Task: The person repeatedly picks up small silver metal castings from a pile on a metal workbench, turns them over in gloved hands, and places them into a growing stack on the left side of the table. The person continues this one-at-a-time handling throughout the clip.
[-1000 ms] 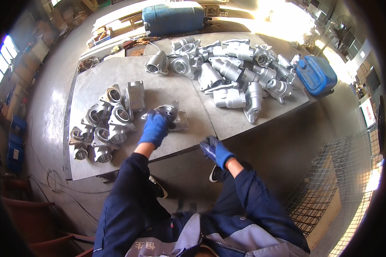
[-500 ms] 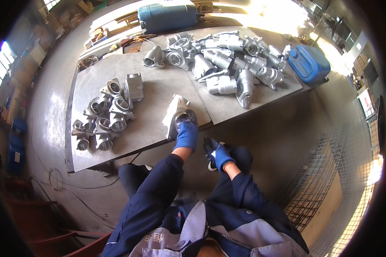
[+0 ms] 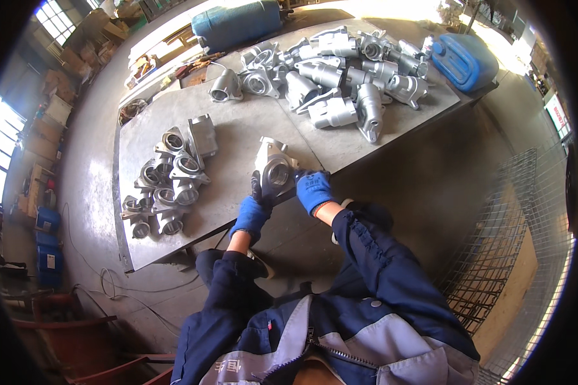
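Observation:
A silver-grey metal casting (image 3: 277, 172) rests near the front edge of the steel table, its round bore facing up. My left hand (image 3: 254, 208), in a blue glove with dark fingers, grips its left side. From the right, my right hand (image 3: 313, 190), gloved the same way, has its fingers closed at the casting's flange; some fingertips are hidden behind the part. To the left stands a group of similar castings (image 3: 186, 165) with open bores. A block-shaped casting (image 3: 202, 136) sits at the back of that group.
Many silver castings (image 3: 331, 112) are heaped at the table's (image 3: 237, 128) far right. A blue jerrycan (image 3: 464, 61) stands at the right corner, a blue drum (image 3: 236, 25) beyond the far edge. Wire mesh (image 3: 494, 237) is at right, a red metal frame (image 3: 77, 333) at lower left.
My right hand has come up from below the table edge to the casting's right side. My left hand has shifted to its left side, and the casting has turned, showing its bore.

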`<action>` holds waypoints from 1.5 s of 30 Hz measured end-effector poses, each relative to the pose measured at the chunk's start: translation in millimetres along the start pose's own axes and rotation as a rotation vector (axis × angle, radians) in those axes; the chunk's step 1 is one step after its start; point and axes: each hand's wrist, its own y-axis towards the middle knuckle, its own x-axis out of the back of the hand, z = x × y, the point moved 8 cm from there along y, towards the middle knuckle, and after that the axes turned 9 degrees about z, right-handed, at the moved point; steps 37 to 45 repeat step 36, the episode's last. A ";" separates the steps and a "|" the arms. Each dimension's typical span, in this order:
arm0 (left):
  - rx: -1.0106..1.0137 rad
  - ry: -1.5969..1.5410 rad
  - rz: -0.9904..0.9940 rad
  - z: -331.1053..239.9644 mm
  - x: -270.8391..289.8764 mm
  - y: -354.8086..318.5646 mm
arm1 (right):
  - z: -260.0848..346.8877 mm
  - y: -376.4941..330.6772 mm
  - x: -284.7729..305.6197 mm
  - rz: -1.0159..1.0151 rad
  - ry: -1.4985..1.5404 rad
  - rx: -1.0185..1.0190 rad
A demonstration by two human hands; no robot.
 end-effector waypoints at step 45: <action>0.127 0.008 -0.067 -16.1 16.6 1.0 | 24.1 -7.7 18.5 0.483 0.325 0.039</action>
